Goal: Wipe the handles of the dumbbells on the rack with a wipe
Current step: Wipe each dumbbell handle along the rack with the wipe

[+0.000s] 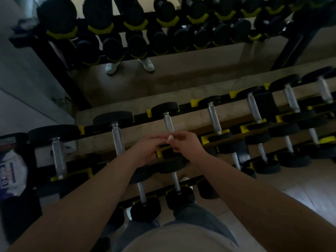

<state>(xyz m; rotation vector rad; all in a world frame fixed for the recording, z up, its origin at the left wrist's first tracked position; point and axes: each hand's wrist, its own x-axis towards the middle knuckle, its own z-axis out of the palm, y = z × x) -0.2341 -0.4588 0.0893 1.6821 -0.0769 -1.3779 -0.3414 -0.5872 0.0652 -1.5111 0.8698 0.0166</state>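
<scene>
A tiered rack (189,106) holds several black dumbbells with silver handles on yellow cradles. My two hands meet above the middle of its top row. My right hand (187,145) pinches a small white wipe (170,138), a little of which shows between the fingers. My left hand (148,151) has its fingers curled against the same wipe. Both hands hover over the near end of one dumbbell handle (168,122); whether they touch it I cannot tell. More handles lie left (117,140) and right (214,119) of it.
A mirror (181,70) behind the rack reflects the dumbbells and a pair of white shoes (130,65). A white and purple packet (11,171) lies at the rack's left end. Lower rows of dumbbells stand by my legs. Tiled floor (300,188) stretches to the right.
</scene>
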